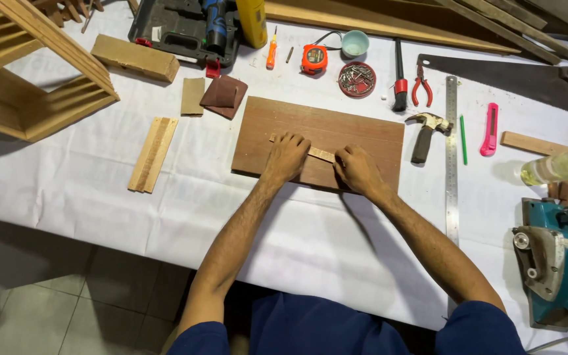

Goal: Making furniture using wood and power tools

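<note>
Pressing a thin wood strip onto a brown board with both hands.
Left hand (286,156) and right hand (356,169) lie curled, fingers bent down on the small pale wood strip (317,154), which rests flat on the brown board (363,135) in the middle of the white tabletop (100,190). Just right of the board lie a hammer (426,131) and a long metal ruler (451,151). Farther back sit an orange tape measure (313,59) and a round tin of nails (357,79).
</note>
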